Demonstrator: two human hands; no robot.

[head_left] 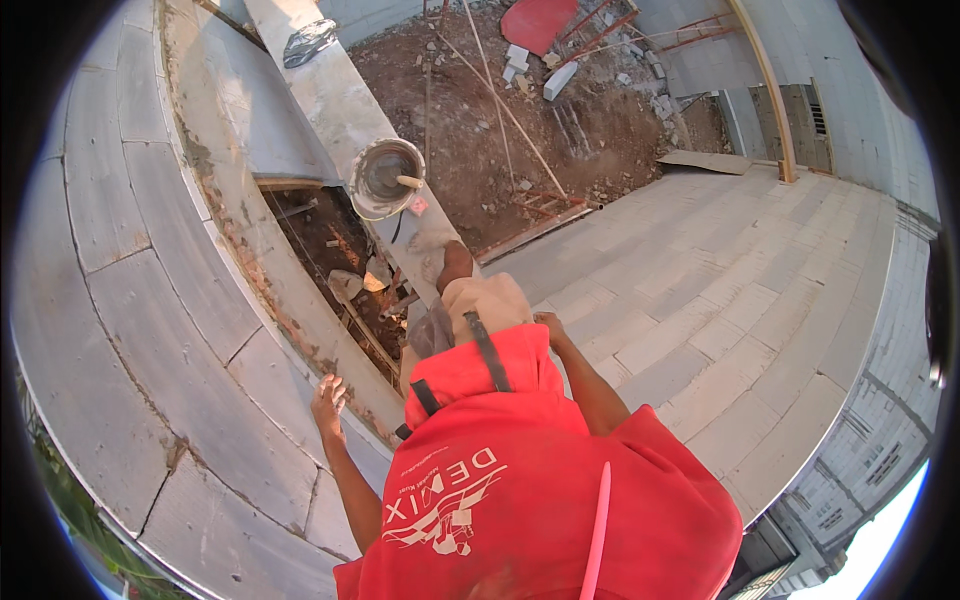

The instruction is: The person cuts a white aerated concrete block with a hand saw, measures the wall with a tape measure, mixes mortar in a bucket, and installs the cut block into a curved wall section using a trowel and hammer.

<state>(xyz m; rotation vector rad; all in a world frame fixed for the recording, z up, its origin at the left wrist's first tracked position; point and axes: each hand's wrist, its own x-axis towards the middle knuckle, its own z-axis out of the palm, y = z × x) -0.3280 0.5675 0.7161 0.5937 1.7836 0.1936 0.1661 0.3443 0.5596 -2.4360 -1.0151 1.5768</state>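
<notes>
My left hand point(328, 403) is raised beside the block wall point(190, 320) on the left, its fingers apart and half bent, with nothing in it that I can see. At my right hip hangs my right hand point(547, 326); its fingers are mostly hidden, and nothing shows in it. Ahead of my foot, a round bucket point(362, 203) smeared with grey mortar stands on a narrow plank point(345, 103). A tool with a pale handle point(410, 182) leans inside it. Beside the bucket lies a small pink piece point(418, 206). Neither hand touches the bucket.
A crumpled plastic bag point(309, 43) lies farther along the plank. Far below is a dirt floor point(400, 75) with white block pieces point(560, 80) and red scaffold frames point(548, 205). A gap point(320, 235) opens left of the plank. A block wall point(720, 310) rises on the right.
</notes>
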